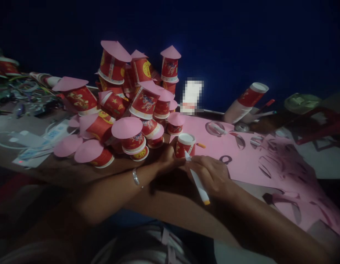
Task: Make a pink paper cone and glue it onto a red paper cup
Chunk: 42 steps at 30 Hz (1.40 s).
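Note:
A red paper cup stands upside down near the table's front edge, its white base facing up. My left hand is closed around the cup's left side. In my right hand is a white marker with an orange end, its tip close to or touching the cup's side; I cannot tell which. A small orange marker cap lies just right of the cup. To the left, several red cups with pink paper cones on top are heaped and stacked.
Pink paper sheets with cut-out holes and scraps cover the right side. A leaning stack of cups stands at the back right. A white power strip with cables lies at the left.

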{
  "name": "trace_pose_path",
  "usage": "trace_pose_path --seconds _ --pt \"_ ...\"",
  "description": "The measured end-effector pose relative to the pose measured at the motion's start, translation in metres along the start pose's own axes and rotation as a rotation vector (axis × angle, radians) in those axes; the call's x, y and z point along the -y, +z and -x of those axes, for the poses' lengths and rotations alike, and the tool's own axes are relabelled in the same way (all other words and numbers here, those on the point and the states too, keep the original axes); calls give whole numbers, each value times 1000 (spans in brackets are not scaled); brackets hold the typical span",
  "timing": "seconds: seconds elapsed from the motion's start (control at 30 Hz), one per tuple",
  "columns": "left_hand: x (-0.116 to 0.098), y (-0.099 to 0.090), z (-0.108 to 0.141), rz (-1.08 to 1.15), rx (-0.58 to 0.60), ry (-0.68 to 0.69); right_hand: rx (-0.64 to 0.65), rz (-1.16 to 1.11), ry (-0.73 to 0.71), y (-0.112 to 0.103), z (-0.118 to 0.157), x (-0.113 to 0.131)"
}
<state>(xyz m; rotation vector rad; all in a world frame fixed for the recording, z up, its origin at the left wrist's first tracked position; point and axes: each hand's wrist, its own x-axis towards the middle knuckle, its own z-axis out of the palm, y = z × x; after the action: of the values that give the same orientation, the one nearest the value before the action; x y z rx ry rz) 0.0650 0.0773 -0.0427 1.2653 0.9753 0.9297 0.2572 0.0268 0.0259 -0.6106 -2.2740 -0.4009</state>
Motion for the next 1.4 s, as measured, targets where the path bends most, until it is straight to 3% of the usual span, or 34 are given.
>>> trace_pose_path --seconds 0.3,0.47,0.9,1.13,1.4 --pt "-27 11 0 17 -68 36 1 34 20 4 -1 -2" --pt "-36 12 1 7 -45 14 17 13 26 4 -2 1" --pt "-33 7 -1 -29 -34 0 85 -11 92 5 -3 2" --pt "-40 8 -1 -93 -47 -38 35 -1 55 9 -3 0" --pt "-40 6 -1 -74 -9 71 15 -33 55 7 -4 0"
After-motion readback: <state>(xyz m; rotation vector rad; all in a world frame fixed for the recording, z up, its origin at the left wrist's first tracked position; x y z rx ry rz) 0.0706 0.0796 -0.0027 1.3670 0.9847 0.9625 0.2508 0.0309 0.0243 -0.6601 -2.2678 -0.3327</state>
